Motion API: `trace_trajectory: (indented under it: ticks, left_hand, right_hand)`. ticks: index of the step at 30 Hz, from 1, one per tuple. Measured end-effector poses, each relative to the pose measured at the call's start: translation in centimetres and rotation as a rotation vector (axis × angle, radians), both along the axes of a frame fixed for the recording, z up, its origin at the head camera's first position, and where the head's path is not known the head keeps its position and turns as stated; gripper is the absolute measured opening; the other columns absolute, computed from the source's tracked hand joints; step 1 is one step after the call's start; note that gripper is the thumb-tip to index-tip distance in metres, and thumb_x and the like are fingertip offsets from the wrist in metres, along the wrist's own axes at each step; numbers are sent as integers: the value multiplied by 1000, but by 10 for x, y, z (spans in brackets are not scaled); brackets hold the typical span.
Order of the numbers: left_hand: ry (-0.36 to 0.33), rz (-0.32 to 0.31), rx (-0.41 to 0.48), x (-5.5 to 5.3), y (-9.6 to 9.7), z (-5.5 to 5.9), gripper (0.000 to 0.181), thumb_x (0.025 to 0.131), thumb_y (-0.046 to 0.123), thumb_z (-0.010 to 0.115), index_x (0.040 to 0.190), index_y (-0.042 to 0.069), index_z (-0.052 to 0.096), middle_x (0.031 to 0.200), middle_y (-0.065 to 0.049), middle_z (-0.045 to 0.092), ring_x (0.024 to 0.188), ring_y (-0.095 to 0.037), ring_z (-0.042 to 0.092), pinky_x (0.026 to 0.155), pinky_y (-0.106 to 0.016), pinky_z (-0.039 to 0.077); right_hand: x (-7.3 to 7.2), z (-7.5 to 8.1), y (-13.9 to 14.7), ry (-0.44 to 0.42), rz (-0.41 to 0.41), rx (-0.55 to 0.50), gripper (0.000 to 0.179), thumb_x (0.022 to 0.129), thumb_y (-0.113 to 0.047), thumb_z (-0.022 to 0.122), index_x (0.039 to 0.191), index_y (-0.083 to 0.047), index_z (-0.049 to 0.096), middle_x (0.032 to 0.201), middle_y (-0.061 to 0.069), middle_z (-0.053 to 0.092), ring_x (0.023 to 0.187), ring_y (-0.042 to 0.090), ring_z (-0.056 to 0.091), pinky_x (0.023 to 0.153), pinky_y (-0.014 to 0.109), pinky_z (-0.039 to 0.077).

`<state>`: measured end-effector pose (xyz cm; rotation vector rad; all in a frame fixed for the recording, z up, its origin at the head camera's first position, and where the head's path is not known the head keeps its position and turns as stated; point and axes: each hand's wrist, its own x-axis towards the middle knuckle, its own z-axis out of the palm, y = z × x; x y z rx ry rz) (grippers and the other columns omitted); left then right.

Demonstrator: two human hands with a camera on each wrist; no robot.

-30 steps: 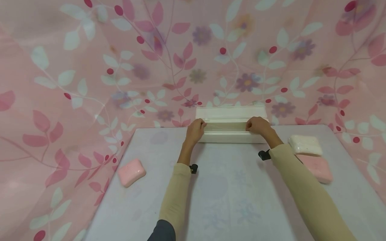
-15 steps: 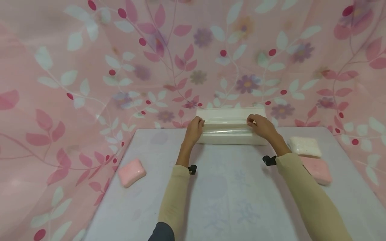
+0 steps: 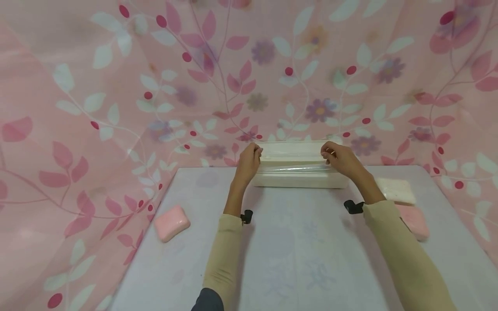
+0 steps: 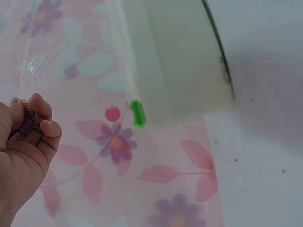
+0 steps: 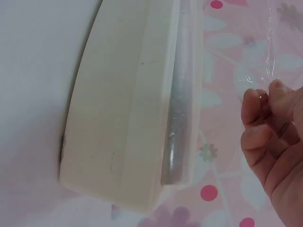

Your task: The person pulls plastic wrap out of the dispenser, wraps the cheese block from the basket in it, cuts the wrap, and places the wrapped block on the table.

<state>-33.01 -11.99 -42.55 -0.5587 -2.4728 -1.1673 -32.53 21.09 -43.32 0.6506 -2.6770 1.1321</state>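
Observation:
A long white cling film dispenser point(image 3: 301, 180) stands at the table's far edge, its lid point(image 3: 293, 149) raised. Clear cling film point(image 3: 297, 168) stretches above its opening between the two hands. At the left end, my left hand point(image 3: 247, 163) pinches one corner of the film, which gathers into creases point(image 4: 31, 71) at the fingertips. My right hand point(image 3: 343, 162) pinches the other corner between thumb and forefinger. Inside the dispenser, the right wrist view shows the film roll point(image 5: 177, 146). A small green piece point(image 4: 137, 113) sits on the dispenser's end.
A shiny pink rounded block point(image 3: 171, 223) lies on the table point(image 3: 288, 259) at the left. On the right, a white block point(image 3: 397, 191) lies against another pink block point(image 3: 414, 222), partly behind the right sleeve. A flowered pink cloth point(image 3: 272, 86) hangs behind the table.
Both hands have risen from the dispenser, drawing the film up out of its opening. The right hand has also shifted slightly to the right.

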Motion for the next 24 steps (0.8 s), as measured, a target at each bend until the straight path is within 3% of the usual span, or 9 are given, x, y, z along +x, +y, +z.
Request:
trace_trajectory:
  ticks: [3,8,10,15,19,24]
  left_hand:
    - [11,9,4,2,2,6,17,104,13,48,98,-2,55,84,-12,57,66,-17,56,59,-26,47]
    - [13,24,10,5,6,12,17,104,13,49,98,-2,56,85,-14,58,67,-17,57,60,-26,48]
    - [23,23,3,6,8,13,17,104,12,49,98,-2,56,86,-14,58,68,-17,57,62,-27,48]
    - [53,18,-33,8,11,16,17,104,12,50,97,-2,57,86,-12,58,70,-17,56,64,-27,47]
    - [65,23,-60,9,11,18,20,104,13,49,98,-3,57,86,-11,57,70,-18,56,64,-27,47]
    - [62,17,-52,12,12,19,18,104,13,49,98,-2,56,88,-14,58,72,-18,56,65,-27,47]
  right_hand:
    - [1,-2,3,17,8,-39,21,96,-16,67,111,-8,56,96,11,63,84,29,64,65,34,48]
    - [1,-14,2,91,19,-13,58,75,-15,88,118,-7,50,92,11,54,83,26,52,66,31,41]
    - [1,-20,0,182,5,29,54,75,-7,85,117,-4,50,90,12,52,78,25,47,66,34,38]
    - [3,-32,-1,405,-71,93,27,77,8,63,103,0,58,83,10,53,69,21,45,58,34,37]
    - [7,-33,4,535,-95,108,22,76,8,63,95,-2,67,82,8,62,64,19,52,50,31,39]
    - [12,-30,12,590,-103,22,25,79,10,64,92,-7,76,87,7,70,61,18,53,47,25,34]
